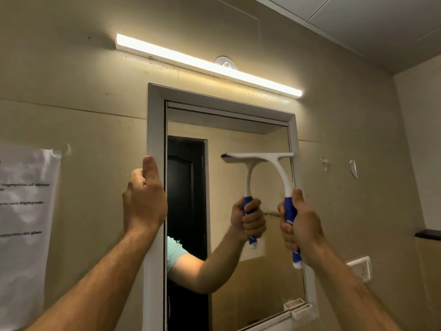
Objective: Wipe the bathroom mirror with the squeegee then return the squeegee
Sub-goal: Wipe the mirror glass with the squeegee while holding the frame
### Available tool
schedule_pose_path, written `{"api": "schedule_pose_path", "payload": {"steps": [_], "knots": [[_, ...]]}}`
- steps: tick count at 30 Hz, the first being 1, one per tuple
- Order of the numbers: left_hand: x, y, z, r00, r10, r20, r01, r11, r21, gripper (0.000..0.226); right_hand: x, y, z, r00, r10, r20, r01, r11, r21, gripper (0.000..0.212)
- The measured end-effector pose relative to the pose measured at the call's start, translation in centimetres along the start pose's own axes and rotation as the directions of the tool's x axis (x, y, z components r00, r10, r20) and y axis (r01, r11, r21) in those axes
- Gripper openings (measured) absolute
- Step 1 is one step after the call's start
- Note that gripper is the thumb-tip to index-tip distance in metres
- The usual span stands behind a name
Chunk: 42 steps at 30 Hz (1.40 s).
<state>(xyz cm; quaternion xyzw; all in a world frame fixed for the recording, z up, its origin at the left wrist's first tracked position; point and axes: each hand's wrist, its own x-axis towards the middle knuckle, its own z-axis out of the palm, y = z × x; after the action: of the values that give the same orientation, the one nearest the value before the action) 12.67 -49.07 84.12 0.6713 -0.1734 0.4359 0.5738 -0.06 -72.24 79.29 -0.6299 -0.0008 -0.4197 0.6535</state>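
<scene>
The bathroom mirror (pixel 238 295) hangs on the wall in a white frame (pixel 156 115). My right hand (pixel 301 225) grips the blue handle of a white squeegee (pixel 285 177). Its blade lies flat against the glass near the upper right of the mirror, reaching the right frame edge. The glass reflects the squeegee and the hand. My left hand (pixel 144 199) grips the left edge of the mirror frame, thumb pointing up.
A lit tube light (pixel 207 65) runs above the mirror. A printed paper sheet (pixel 26 223) is taped to the wall at left. A wall socket (pixel 361 268) sits right of the mirror, a dark shelf (pixel 428 234) beyond it. A small white holder (pixel 301 310) clings to the frame's lower right.
</scene>
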Motion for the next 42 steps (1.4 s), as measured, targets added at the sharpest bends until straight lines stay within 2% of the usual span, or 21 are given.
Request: {"api": "schedule_pose_path", "payload": {"steps": [2,3,6,9,16,21,26,31,36,42], "knots": [[-0.2,0.6,-0.3,0.999,-0.041,0.015,0.043,0.993,-0.11,0.064,0.9,-2.0,0.2,1.0,-0.01,-0.008,0.01,1.0,0.026,0.059],[-0.4,0.8,-0.4,0.998,-0.06,0.029,0.064,0.987,-0.15,0.061,1.6,-3.1,0.5,0.999,-0.026,-0.021,0.027,1.0,0.01,0.058],[-0.7,1.4,-0.7,0.999,-0.032,0.026,0.036,0.99,-0.134,0.058,3.2,-4.9,1.4,0.997,-0.068,-0.033,0.066,0.997,-0.049,0.057],[-0.7,1.6,-0.8,0.998,-0.056,0.036,0.061,0.987,-0.151,0.052,3.1,-3.9,1.9,0.997,-0.057,-0.042,0.054,0.997,-0.055,0.058],[-0.6,1.4,-0.8,0.998,-0.047,0.039,0.053,0.984,-0.17,0.052,-0.3,1.4,1.5,0.998,-0.053,-0.027,0.052,0.998,-0.037,0.061],[-0.7,1.5,-1.0,0.998,-0.041,0.048,0.049,0.982,-0.182,0.046,0.4,0.0,1.5,0.998,-0.054,-0.023,0.053,0.998,-0.041,0.06],[-0.7,1.6,-0.8,0.999,-0.045,0.018,0.047,0.987,-0.151,0.051,1.3,0.1,1.9,0.998,-0.063,0.005,0.063,0.998,-0.017,0.06],[-0.6,1.3,-0.7,0.999,-0.041,0.022,0.044,0.988,-0.145,0.06,-2.0,4.5,0.7,0.995,-0.103,0.009,0.103,0.994,-0.037,0.087],[-0.6,1.4,-0.7,0.999,-0.034,0.014,0.036,0.988,-0.148,0.061,-2.9,4.3,0.3,0.997,-0.07,0.033,0.072,0.996,-0.056,0.062],[-0.4,0.9,-0.4,1.0,-0.019,0.012,0.021,0.986,-0.166,0.059,2.4,-2.1,1.4,0.995,-0.089,0.034,0.09,0.995,-0.031,0.06]]}}
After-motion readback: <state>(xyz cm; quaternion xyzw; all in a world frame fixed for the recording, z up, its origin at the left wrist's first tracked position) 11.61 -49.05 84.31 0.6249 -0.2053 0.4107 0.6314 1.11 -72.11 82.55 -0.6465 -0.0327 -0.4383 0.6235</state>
